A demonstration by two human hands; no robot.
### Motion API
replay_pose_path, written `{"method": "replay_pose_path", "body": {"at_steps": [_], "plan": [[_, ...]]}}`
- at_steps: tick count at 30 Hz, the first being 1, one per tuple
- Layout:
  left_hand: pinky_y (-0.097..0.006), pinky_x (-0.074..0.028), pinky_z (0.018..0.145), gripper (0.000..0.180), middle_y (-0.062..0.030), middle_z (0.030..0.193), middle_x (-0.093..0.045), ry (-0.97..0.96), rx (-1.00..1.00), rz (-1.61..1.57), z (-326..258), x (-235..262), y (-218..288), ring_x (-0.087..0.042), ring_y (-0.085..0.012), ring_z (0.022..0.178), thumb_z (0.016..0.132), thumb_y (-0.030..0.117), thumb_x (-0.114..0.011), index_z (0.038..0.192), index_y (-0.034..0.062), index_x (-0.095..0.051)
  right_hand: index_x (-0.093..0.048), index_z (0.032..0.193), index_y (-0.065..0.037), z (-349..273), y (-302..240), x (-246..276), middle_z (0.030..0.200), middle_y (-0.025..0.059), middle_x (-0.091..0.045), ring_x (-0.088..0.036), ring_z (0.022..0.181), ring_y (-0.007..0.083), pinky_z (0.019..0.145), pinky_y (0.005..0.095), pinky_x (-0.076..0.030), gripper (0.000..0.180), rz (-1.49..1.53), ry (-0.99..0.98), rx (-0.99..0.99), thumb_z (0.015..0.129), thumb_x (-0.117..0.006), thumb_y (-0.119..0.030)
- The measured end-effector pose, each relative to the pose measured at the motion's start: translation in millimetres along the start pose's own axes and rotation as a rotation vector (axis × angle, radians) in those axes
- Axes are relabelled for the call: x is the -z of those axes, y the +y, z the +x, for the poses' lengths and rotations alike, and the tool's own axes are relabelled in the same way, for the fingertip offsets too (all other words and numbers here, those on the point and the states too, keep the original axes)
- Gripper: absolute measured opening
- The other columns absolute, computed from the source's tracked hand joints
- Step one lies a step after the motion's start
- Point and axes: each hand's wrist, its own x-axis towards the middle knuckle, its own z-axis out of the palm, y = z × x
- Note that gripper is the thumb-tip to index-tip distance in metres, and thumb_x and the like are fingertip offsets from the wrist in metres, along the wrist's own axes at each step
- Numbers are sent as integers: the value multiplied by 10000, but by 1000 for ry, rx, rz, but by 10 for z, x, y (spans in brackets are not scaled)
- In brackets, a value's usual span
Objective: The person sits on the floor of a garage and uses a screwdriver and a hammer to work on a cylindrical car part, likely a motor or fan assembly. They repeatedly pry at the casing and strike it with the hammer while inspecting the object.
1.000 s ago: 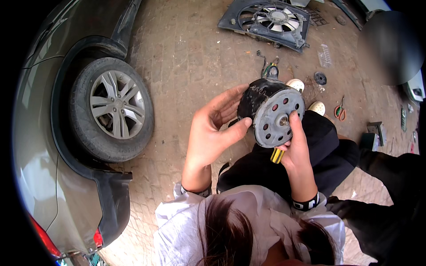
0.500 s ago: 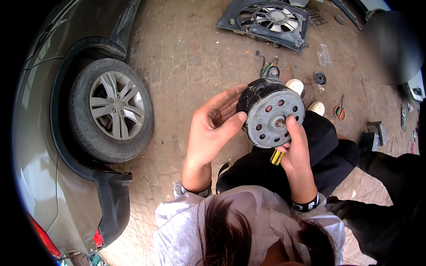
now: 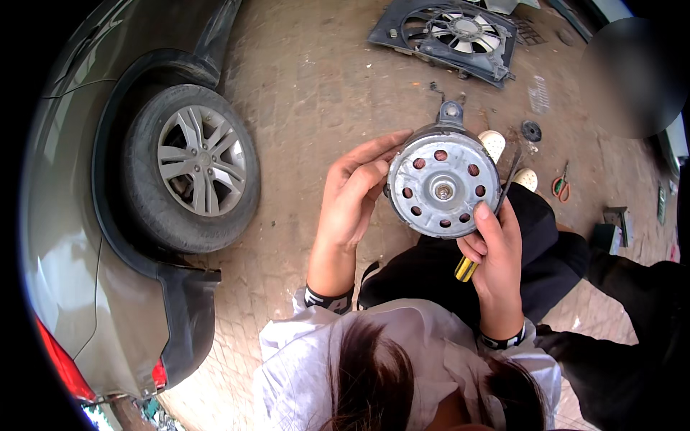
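Note:
Between my hands is a round electric fan motor [image 3: 417,197], its grey metal end plate turned toward me. A ring of several holes shows reddish windings around the central shaft, and a mounting lug sticks out at the far edge. My left hand [image 3: 351,187] grips the motor's left rim, thumb in front and fingers behind. With the thumb on the lower right rim, my right hand [image 3: 494,244] supports the motor and also clasps a screwdriver [image 3: 466,269]. Its yellow-and-black handle shows below the fingers, and its dark shaft runs up beside the motor.
A car's wheel [image 3: 201,169] stands at my left. On the brick paving lie a radiator fan shroud [image 3: 410,43], a black disc [image 3: 531,131] and orange-handled scissors [image 3: 561,187]. A small box [image 3: 605,237] stands at right, near another person's dark-clothed legs [image 3: 611,345].
The motor has turned so its end plate faces me more squarely. My right thumb has moved from the plate's centre to its lower right rim. The screwdriver's shaft now shows.

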Motion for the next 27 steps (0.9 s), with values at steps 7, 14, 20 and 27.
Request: {"method": "replay_pose_path", "body": {"at_steps": [7, 14, 20, 27], "plan": [[-367, -406, 1047, 457, -227, 1286, -575, 6, -167, 62, -95, -61, -12, -567, -273, 1197, 830, 21, -511, 1256, -146, -520, -395, 1328, -37, 16, 92, 39, 894, -6, -546, -349, 539, -11, 449, 162, -251, 525, -25, -2, 48, 914, -653, -231], [-359, -395, 1058, 468, -225, 1300, -566, -43, -239, 145, -174, -155, 67, -552, -256, 1216, 825, 0, -537, 1270, -142, -506, -343, 1404, -34, -23, 136, 89, 966, 28, -576, -399, 557, -9, 432, 148, -260, 647, -32, -23, 106, 894, -658, -279], [-326, -402, 1038, 464, -201, 1270, -587, -55, -243, 150, -163, -190, 52, -563, -216, 1185, 828, 12, -560, 1268, -128, -513, -325, 1409, -26, -63, 126, 67, 984, 35, -579, -403, 556, -4, 430, 147, -267, 649, -47, 1, 130, 893, -648, -252], [-313, -418, 1006, 470, -175, 1226, -610, -36, -251, 153, -187, -255, 62, -581, -195, 1139, 818, 8, -566, 1266, -124, -516, -314, 1415, -30, -99, 123, 94, 1044, 51, -567, -423, 601, 5, 450, 150, -282, 651, -25, -11, 140, 890, -638, -236]]}}
